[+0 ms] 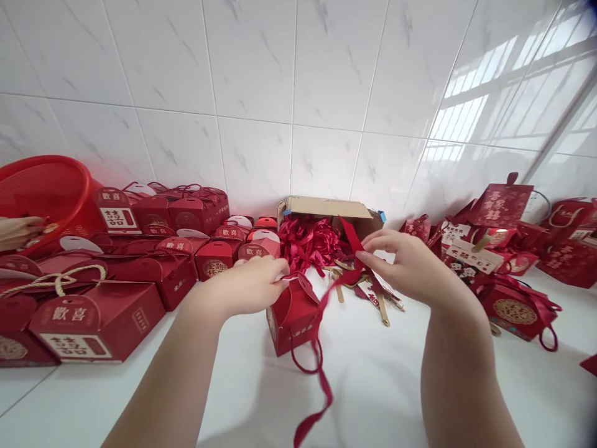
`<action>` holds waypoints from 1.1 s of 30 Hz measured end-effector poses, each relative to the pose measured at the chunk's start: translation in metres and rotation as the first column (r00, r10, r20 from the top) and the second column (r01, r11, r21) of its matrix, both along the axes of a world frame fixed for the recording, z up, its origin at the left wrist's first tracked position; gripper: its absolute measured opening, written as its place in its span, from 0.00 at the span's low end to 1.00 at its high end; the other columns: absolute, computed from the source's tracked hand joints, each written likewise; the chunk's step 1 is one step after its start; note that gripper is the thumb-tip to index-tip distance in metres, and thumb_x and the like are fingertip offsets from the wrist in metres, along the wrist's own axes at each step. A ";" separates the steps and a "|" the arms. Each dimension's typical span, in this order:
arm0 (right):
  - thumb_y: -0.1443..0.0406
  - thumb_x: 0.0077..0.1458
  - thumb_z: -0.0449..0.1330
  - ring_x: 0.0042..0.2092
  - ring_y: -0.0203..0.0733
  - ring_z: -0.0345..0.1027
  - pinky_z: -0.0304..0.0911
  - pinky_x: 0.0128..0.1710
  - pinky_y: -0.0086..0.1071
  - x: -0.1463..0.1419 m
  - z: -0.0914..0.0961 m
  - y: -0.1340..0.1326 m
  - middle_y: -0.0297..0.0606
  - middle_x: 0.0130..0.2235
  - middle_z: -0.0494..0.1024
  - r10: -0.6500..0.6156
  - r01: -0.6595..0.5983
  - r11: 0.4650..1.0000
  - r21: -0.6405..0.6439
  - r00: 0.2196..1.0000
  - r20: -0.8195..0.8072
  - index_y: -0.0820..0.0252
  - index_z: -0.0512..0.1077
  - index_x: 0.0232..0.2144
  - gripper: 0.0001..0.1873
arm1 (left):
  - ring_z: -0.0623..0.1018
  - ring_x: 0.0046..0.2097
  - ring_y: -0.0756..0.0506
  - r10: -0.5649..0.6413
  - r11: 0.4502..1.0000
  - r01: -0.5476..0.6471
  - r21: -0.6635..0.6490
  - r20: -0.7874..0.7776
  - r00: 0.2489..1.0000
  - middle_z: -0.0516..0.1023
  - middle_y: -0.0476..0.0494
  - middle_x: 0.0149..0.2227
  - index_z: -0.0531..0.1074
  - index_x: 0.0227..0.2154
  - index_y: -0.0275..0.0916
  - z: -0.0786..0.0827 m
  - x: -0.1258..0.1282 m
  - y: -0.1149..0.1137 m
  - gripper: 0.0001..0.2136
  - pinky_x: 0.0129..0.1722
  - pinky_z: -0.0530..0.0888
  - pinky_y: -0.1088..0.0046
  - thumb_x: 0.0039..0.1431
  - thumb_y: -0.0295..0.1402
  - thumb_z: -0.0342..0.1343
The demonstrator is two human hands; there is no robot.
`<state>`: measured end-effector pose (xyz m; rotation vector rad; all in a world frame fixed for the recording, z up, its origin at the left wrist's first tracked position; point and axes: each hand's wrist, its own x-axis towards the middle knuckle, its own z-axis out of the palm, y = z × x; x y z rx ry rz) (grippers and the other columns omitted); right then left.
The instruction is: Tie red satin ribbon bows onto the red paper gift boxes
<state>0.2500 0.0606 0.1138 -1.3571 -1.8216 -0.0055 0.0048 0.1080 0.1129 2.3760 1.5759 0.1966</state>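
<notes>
In front of me a small red gift box [291, 317] stands on the white surface, a thin red cord handle [305, 370] looping down its front. My left hand [254, 283] is closed at the box's top, thumb and fingers pinching its upper edge; exactly what lies between the fingertips is partly hidden. Held between the thumb and fingers of my right hand [396, 258] is a red satin ribbon [324, 379]. One part of it rises above the fingers, and a long tail hangs past the box's right side towards me.
A cardboard box [326, 205] of bundled red ribbons [310, 239] stands against the tiled wall, with gold-handled tags [373, 292] beside it. Red gift boxes [100, 317] fill the left; decorated boxes [513, 308] stand right. Another person's hand [21, 233] reaches into a red basket [69, 180].
</notes>
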 end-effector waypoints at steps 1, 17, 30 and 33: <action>0.60 0.53 0.59 0.33 0.40 0.69 0.63 0.32 0.34 0.004 0.000 0.002 0.37 0.34 0.75 -0.032 0.035 0.996 -0.082 0.999 0.041 0.59 0.72 0.20 0.13 | 0.76 0.37 0.37 -0.016 0.998 0.012 -0.055 -0.064 0.998 0.77 0.42 0.37 0.72 0.32 0.43 -0.002 0.000 0.003 0.11 0.31 0.70 0.66 0.55 0.42 0.48; 0.58 0.53 0.53 0.25 0.34 0.53 0.53 0.24 0.29 0.000 -0.013 0.038 0.33 0.23 0.63 0.388 -0.298 0.599 -0.743 0.920 -0.056 0.60 0.69 0.22 0.14 | 0.77 0.43 0.37 -0.165 0.963 0.125 -0.238 -0.153 0.974 0.73 0.39 0.51 0.62 0.58 0.51 -0.028 0.021 0.033 0.34 0.34 0.73 0.68 0.42 0.39 0.55; 0.61 0.49 0.56 0.29 0.36 0.56 0.53 0.27 0.30 -0.010 -0.020 0.043 0.34 0.27 0.63 0.399 -0.277 0.588 -0.760 0.916 -0.025 0.60 0.69 0.21 0.09 | 0.73 0.51 0.35 -0.166 0.967 0.123 -0.222 -0.189 0.968 0.64 0.38 0.59 0.58 0.61 0.47 -0.027 0.015 0.035 0.35 0.45 0.72 0.61 0.48 0.50 0.51; 0.61 0.47 0.58 0.29 0.36 0.58 0.55 0.27 0.29 -0.011 -0.022 0.043 0.34 0.27 0.64 0.384 -0.245 0.666 -0.704 0.922 0.042 0.60 0.70 0.20 0.09 | 0.72 0.52 0.36 -0.168 0.969 0.128 -0.211 -0.184 0.968 0.65 0.39 0.58 0.60 0.59 0.47 -0.024 0.013 0.034 0.33 0.46 0.71 0.61 0.48 0.49 0.51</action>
